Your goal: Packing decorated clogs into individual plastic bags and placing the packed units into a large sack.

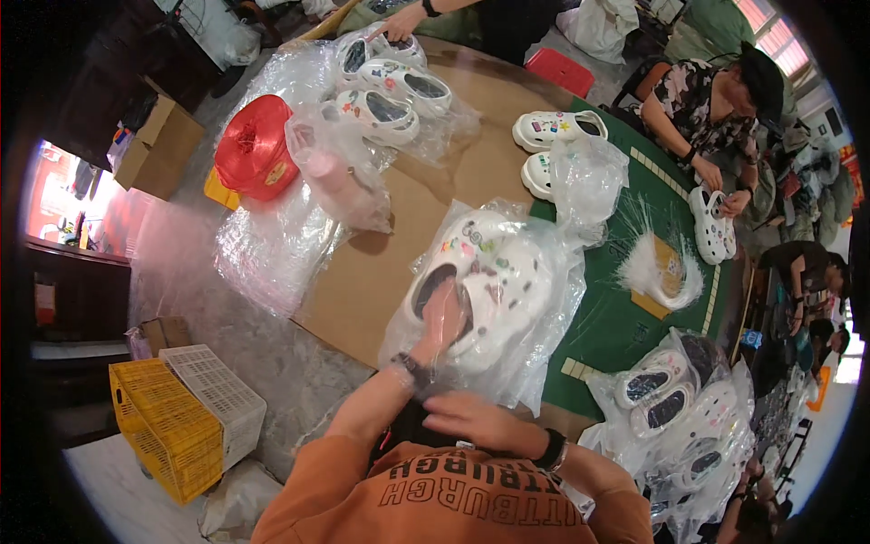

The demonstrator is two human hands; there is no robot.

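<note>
A pair of white clogs (517, 290) with small coloured charms lies in a clear plastic bag (555, 317) on the table before me. My left hand (444, 313) reaches into the opening of the left clog; its fingertips are hidden there, so its grip cannot be made out. Close to my body, below the bag, my right hand (476, 419) holds nothing, fingers stretched out and somewhat blurred. Just beyond the bag's right side, another pair of white clogs (557, 130) stands partly under a crumpled clear bag (589, 181).
Bagged clogs lie at the far left (390, 95) and near right (671, 399). A red twine roll (254, 150) sits by a pink bottle (328, 172). White strands (666, 272) rest on green table. A co-worker (707, 109) handles a clog (713, 225); another person's hand (403, 23) touches bagged clogs.
</note>
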